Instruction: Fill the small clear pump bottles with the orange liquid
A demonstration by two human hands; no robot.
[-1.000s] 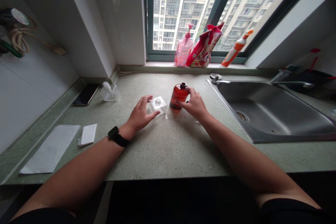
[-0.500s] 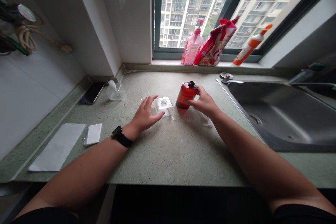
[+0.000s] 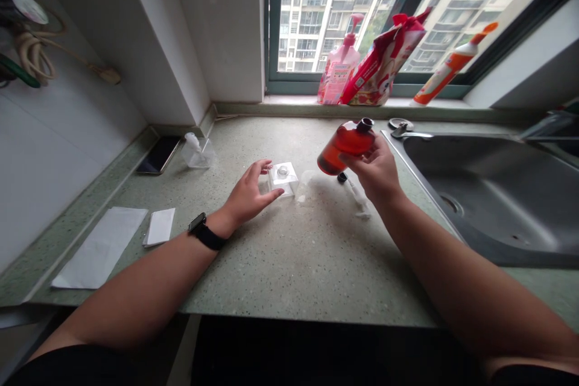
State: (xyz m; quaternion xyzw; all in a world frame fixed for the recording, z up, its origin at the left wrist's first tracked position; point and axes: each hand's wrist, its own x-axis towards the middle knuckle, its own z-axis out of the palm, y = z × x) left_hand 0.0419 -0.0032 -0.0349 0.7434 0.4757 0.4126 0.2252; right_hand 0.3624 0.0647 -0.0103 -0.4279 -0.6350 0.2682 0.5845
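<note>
My right hand (image 3: 376, 172) grips a round red-orange bottle (image 3: 344, 146) with an open dark neck, lifted off the countertop (image 3: 289, 253) and tilted to the right. My left hand (image 3: 248, 194), with a black watch on the wrist, rests on the counter, and its fingers are curled round a small clear square bottle (image 3: 282, 177) that stands upright. A pump head with a black collar and clear tube (image 3: 353, 193) lies on the counter under my right hand.
A steel sink (image 3: 488, 193) lies at the right. On the window sill stand a pink pump bottle (image 3: 338, 69), a red refill pouch (image 3: 384, 63) and an orange spray bottle (image 3: 452, 66). At the left lie a phone (image 3: 159, 155), a clear pump bottle (image 3: 195, 152) and white papers (image 3: 104, 244).
My right hand has lifted the red bottle off the counter and moved it right, tilting it. The pump head beneath it has come into view. My left hand stays on the clear bottle.
</note>
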